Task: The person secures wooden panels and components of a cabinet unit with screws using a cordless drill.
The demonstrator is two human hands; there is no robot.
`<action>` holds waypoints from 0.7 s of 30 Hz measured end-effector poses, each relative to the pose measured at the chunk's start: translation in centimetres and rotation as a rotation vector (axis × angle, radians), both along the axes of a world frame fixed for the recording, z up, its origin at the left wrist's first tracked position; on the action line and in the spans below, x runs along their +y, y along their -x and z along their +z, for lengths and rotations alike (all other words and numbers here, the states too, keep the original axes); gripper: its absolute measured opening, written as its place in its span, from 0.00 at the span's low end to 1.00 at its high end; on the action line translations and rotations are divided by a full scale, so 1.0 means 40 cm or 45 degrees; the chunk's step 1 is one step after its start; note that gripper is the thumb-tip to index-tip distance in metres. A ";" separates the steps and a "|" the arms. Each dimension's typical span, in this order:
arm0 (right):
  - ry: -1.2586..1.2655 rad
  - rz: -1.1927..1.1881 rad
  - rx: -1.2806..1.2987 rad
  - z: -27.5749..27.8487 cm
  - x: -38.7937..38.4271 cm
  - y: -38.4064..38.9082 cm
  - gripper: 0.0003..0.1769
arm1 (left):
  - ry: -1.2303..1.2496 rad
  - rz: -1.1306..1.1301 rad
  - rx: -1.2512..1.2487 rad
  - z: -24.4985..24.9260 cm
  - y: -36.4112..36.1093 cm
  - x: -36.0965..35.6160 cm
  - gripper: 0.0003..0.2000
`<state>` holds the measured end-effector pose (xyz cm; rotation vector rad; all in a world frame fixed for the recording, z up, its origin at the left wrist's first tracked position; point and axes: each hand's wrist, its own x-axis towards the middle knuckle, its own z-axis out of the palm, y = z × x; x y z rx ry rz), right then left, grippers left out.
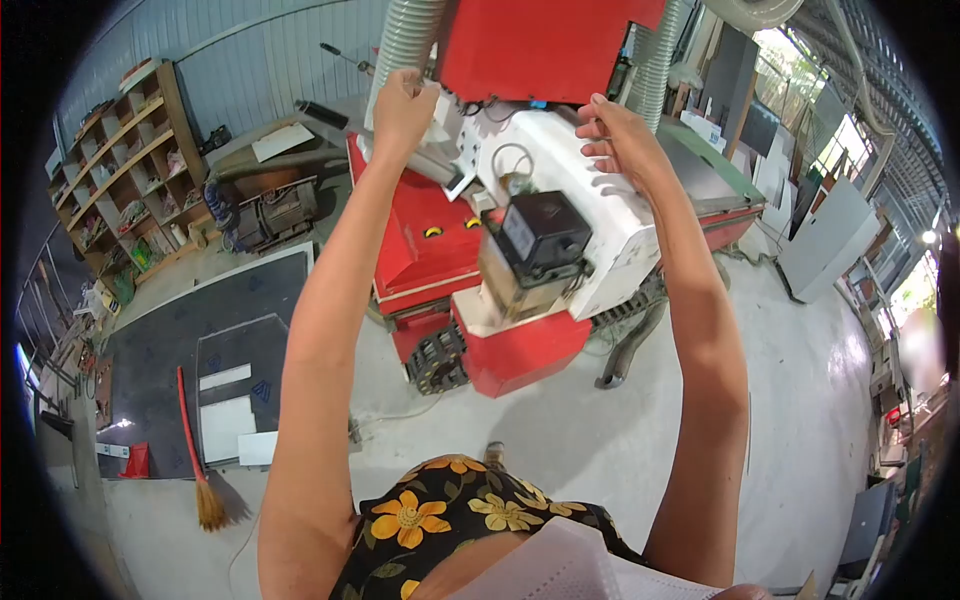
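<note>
Both my arms reach forward over a large red and white machine (625, 235). My left hand (405, 110) is raised at its left side with the fingers curled closed, close to a grey corrugated hose (410, 35); whether anything is inside the fingers is hidden. My right hand (620, 140) hovers over or rests near the white housing, fingers apart and slightly bent, with nothing visible in it. Between my arms, a black box-shaped unit (550, 232) sits on the machine's front. Above, a red panel (545, 50) spans the gap between my hands.
A second corrugated hose (657, 75) rises on the right. Dark sheets (150, 350) with white pieces lie at the left, beside a red-handled broom (190, 430). A wooden shelf (125, 150) stands by the wall. Pale panels (830, 240) lean at the right. A cable chain (437, 362) hangs low.
</note>
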<state>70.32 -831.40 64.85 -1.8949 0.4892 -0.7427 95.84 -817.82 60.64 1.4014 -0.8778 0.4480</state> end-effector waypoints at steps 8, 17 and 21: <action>0.155 0.011 -0.029 0.121 -0.314 0.071 0.29 | -0.064 0.262 -0.251 0.192 0.055 -0.302 0.26; 0.004 -0.059 -0.102 0.090 -0.661 0.137 0.27 | -0.161 -0.029 0.212 0.323 0.145 -0.565 0.20; -0.036 0.021 -0.093 0.054 -0.805 0.171 0.28 | -0.196 -0.223 0.439 0.341 0.147 -0.654 0.09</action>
